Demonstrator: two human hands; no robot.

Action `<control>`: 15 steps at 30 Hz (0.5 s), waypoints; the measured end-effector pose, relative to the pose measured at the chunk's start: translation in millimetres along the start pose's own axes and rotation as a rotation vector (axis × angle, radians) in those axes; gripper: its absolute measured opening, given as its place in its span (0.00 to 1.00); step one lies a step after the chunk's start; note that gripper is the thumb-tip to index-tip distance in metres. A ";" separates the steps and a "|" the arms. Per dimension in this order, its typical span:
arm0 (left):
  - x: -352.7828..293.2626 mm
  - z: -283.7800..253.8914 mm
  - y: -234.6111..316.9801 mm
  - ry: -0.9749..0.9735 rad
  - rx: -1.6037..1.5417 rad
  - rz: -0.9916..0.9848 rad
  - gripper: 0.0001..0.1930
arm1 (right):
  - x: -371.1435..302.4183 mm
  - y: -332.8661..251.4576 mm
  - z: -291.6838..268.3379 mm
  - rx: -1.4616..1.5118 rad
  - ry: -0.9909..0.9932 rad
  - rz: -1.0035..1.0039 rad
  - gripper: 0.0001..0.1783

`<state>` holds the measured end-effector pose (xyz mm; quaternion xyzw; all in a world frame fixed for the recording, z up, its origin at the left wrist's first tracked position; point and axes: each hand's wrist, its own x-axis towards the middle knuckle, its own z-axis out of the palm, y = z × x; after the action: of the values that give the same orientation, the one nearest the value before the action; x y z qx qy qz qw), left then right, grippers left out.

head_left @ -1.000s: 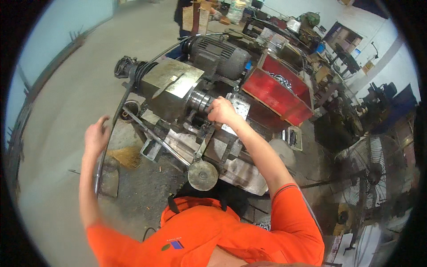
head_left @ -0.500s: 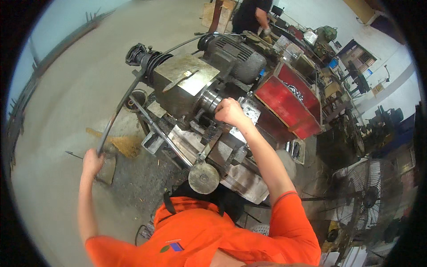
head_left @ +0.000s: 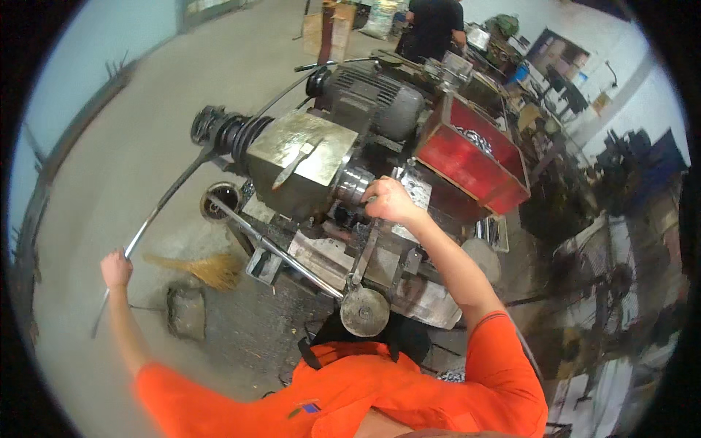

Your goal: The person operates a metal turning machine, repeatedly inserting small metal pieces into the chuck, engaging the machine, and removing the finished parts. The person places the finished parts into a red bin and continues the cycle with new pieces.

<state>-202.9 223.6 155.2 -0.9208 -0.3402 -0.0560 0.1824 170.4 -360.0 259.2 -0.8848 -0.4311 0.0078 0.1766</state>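
On the left, my left hand (head_left: 117,269) is closed round a long metal lever (head_left: 166,197), whose free end sticks out past my fist. The lever runs up to the left end of a lathe-like machine's headstock (head_left: 266,175). My right hand (head_left: 392,200) is at the shiny round chuck (head_left: 353,182) on the headstock's right side, with its fingers curled together; whatever is between them is hidden. A brush (head_left: 298,163) lies on top of the headstock. Below my right hand, a second rod (head_left: 277,252) slants toward a round metal disc (head_left: 365,312) near my waist.
Behind the chuck stands a red box (head_left: 471,164) with small shiny metal parts inside. A motor (head_left: 394,109) sits behind the headstock. On the floor at left are a straw broom (head_left: 208,270) and a dustpan (head_left: 186,312). Another person (head_left: 434,29) is at the back.
My left hand and the lever have swung outward to the left, and more of the lever now shows beyond my fist. My right hand stays at the chuck. The whole view has shifted.
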 end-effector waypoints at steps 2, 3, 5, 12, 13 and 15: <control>8.8 -4.5 20.1 0.054 -0.119 -0.104 0.13 | -17.8 0.1 -2.7 -0.017 0.061 -0.022 0.20; 6.4 -19.6 45.9 0.132 -0.252 -0.135 0.13 | -34.4 -1.5 -8.9 -0.001 0.154 -0.059 0.21; -3.4 -34.7 95.4 0.476 -0.444 -0.091 0.15 | -70.4 -7.7 -26.4 0.026 0.340 -0.144 0.22; -71.7 63.8 315.0 -0.413 -0.900 0.109 0.21 | -259.9 44.9 -55.1 0.000 0.413 0.342 0.21; -90.8 36.9 335.8 -0.336 -0.764 0.316 0.22 | -284.4 47.0 -60.4 0.035 0.375 0.450 0.20; -79.2 26.3 337.9 -0.356 -0.427 0.495 0.20 | -335.4 62.8 -59.4 0.051 0.378 0.650 0.20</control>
<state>-45.1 -51.8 12.3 -0.9878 -0.1142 0.0813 -0.0680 17.3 -670.5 248.4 -0.9565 -0.0874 -0.0893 0.2635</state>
